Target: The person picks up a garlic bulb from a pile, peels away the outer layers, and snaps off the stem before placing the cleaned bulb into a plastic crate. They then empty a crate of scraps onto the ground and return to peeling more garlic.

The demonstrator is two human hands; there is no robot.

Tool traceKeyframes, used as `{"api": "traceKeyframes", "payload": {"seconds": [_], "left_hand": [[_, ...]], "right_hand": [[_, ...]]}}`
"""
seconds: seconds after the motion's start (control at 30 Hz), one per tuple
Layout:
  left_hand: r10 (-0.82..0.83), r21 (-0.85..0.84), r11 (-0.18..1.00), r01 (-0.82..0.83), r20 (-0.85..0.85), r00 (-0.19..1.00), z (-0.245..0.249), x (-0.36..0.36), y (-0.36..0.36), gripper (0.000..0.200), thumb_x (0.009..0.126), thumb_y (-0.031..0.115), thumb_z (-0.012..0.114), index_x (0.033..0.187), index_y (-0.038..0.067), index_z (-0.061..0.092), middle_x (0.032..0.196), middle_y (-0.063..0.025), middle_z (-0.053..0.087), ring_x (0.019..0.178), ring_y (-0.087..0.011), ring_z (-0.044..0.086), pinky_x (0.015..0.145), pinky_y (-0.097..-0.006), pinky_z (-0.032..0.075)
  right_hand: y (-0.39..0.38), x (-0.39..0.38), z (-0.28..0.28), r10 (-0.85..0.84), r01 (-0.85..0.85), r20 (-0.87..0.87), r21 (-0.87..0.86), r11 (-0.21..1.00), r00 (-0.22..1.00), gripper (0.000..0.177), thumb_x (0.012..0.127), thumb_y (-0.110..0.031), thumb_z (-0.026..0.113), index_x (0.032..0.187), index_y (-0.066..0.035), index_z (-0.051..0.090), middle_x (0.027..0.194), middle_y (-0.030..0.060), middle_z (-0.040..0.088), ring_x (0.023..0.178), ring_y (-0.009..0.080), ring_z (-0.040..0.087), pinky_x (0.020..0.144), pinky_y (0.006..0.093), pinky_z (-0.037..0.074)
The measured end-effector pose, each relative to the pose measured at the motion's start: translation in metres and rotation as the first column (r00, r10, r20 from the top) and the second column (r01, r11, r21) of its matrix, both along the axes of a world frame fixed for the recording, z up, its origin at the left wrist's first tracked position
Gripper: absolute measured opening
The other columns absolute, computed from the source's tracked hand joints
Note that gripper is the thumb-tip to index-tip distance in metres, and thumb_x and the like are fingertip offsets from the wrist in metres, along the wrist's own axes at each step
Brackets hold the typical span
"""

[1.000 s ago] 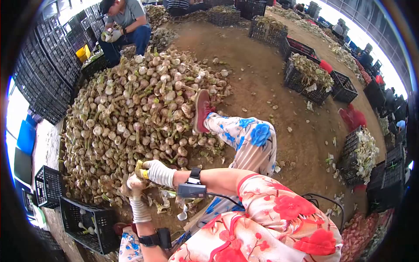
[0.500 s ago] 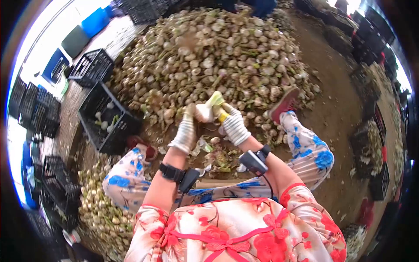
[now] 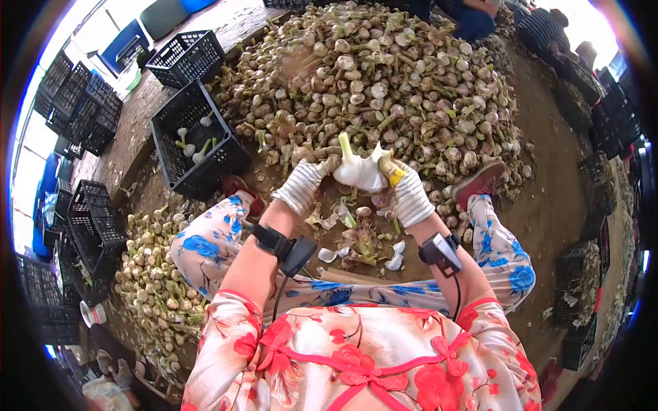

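Note:
A white garlic bulb (image 3: 358, 172) with a short green stem is held in front of me between both hands. My left hand (image 3: 306, 179), in a striped knit glove with dirty fingertips, is closed on the bulb's left side. Opposite it, my right hand (image 3: 408, 192), gloved alike with yellow at a finger, pinches a strip of papery garlic skin (image 3: 378, 155) standing away from the bulb. Below the hands, torn skins (image 3: 394, 256) and leafy scraps (image 3: 363, 243) lie on the ground between my legs.
A big heap of unpeeled garlic (image 3: 384, 82) rises ahead. To the left stands a black crate (image 3: 214, 170) with several cleaned bulbs (image 3: 200, 152), and another crate (image 3: 186, 58) behind it. More garlic (image 3: 154, 281) lies beside my left leg. Other people (image 3: 545, 31) sit at the far right.
The view has shifted, and the hands have spread slightly apart. The bulb now shows whiter, with a skin strip pulled off toward the right hand.

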State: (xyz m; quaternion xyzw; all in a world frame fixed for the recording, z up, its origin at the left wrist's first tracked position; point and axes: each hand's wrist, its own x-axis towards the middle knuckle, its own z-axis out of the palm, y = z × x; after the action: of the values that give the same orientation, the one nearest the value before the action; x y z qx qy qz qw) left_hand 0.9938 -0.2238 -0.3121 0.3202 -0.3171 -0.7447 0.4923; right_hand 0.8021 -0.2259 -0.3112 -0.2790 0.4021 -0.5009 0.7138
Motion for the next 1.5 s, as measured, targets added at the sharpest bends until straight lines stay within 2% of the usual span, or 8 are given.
{"api": "traceKeyframes", "payload": {"seconds": [0.3,0.37,0.4,0.63,1.1,1.17,1.3,1.5], "left_hand": [[0.286,-0.163,0.953,-0.256,0.198,0.937,-0.002,-0.008,0.015,0.029,0.077,0.020,0.066,0.101,0.006,0.056,0.088,-0.0028,0.060,0.076,-0.0122,0.057,0.060,-0.0255,0.051],[0.137,-0.170,0.977,-0.128,0.045,0.990,0.017,-0.004,0.025,0.035,0.078,0.026,0.064,0.104,0.007,0.055,0.095,-0.0057,0.059,0.077,-0.0135,0.058,0.061,-0.0233,0.048],[0.111,-0.163,0.981,-0.101,0.049,0.993,0.010,-0.003,0.019,0.036,0.078,0.027,0.064,0.105,0.006,0.054,0.096,-0.0080,0.059,0.075,-0.0154,0.060,0.054,-0.0230,0.049],[0.188,-0.309,0.948,-0.082,0.330,0.925,-0.031,-0.024,0.005,0.032,0.085,0.022,0.055,0.111,0.004,0.053,0.104,-0.0037,0.056,0.094,-0.0118,0.052,0.080,-0.0245,0.044],[0.155,-0.161,0.981,-0.110,0.301,0.941,-0.034,-0.040,0.009,0.026,0.083,0.016,0.058,0.106,0.004,0.056,0.095,-0.0036,0.060,0.085,-0.0116,0.056,0.076,-0.0265,0.047],[0.165,-0.148,0.981,-0.125,0.306,0.938,-0.039,-0.037,0.007,0.024,0.083,0.014,0.058,0.105,0.005,0.056,0.094,-0.0035,0.061,0.084,-0.0120,0.057,0.075,-0.0266,0.047],[0.146,-0.081,0.987,-0.138,0.108,0.983,-0.023,-0.033,0.014,0.029,0.082,0.028,0.059,0.101,0.006,0.058,0.090,-0.0043,0.060,0.081,-0.0141,0.056,0.070,-0.0268,0.047],[0.386,0.446,0.855,-0.262,-0.211,0.898,-0.049,-0.018,-0.006,0.032,0.084,0.035,0.054,0.096,0.005,0.055,0.087,-0.0098,0.062,0.078,-0.0217,0.061,0.067,-0.0385,0.054]], "right_hand": [[-0.022,0.000,-0.079,-0.252,0.068,-0.508,-0.353,0.933,0.823,0.014,0.085,-0.015,0.053,0.086,-0.003,0.059,0.070,-0.0001,0.057,0.058,0.0075,0.050,0.049,0.0230,0.041],[-0.043,-0.042,-0.163,-0.224,-0.228,-0.889,-0.333,0.915,0.400,0.018,0.080,-0.019,0.057,0.085,-0.002,0.059,0.073,0.0056,0.061,0.064,0.0182,0.057,0.057,0.0322,0.046],[-0.015,-0.023,-0.052,0.098,-0.660,-0.960,0.254,0.707,-0.264,0.029,0.074,-0.027,0.060,0.089,-0.002,0.060,0.081,0.0111,0.063,0.073,0.0263,0.060,0.068,0.0350,0.046],[-0.011,-0.014,0.011,0.297,-0.379,-0.504,-0.066,0.923,0.811,0.045,0.076,-0.043,0.062,0.091,-0.001,0.057,0.069,0.0014,0.054,0.056,0.0099,0.051,0.051,0.0236,0.044],[-0.008,-0.003,-0.041,-0.155,-0.423,-0.843,-0.407,0.810,0.516,0.015,0.077,-0.009,0.062,0.086,0.001,0.055,0.072,0.0085,0.059,0.066,0.0086,0.046,0.060,0.0264,0.042],[-0.014,-0.002,-0.052,-0.145,-0.295,-0.775,-0.397,0.869,0.615,0.018,0.077,-0.014,0.060,0.085,0.001,0.056,0.065,0.0185,0.058,0.056,0.0288,0.055,0.054,0.0332,0.044],[-0.009,-0.017,-0.099,0.060,-0.685,-0.972,0.202,0.700,-0.225,0.027,0.076,-0.021,0.059,0.092,0.000,0.057,0.082,0.0200,0.061,0.076,0.0339,0.059,0.066,0.0360,0.047],[-0.007,-0.021,-0.084,0.338,-0.611,-0.628,-0.283,0.739,0.701,0.051,0.074,-0.017,0.065,0.117,0.000,0.045,0.100,0.0131,0.059,0.087,0.0167,0.057,0.079,0.0287,0.045]]}}
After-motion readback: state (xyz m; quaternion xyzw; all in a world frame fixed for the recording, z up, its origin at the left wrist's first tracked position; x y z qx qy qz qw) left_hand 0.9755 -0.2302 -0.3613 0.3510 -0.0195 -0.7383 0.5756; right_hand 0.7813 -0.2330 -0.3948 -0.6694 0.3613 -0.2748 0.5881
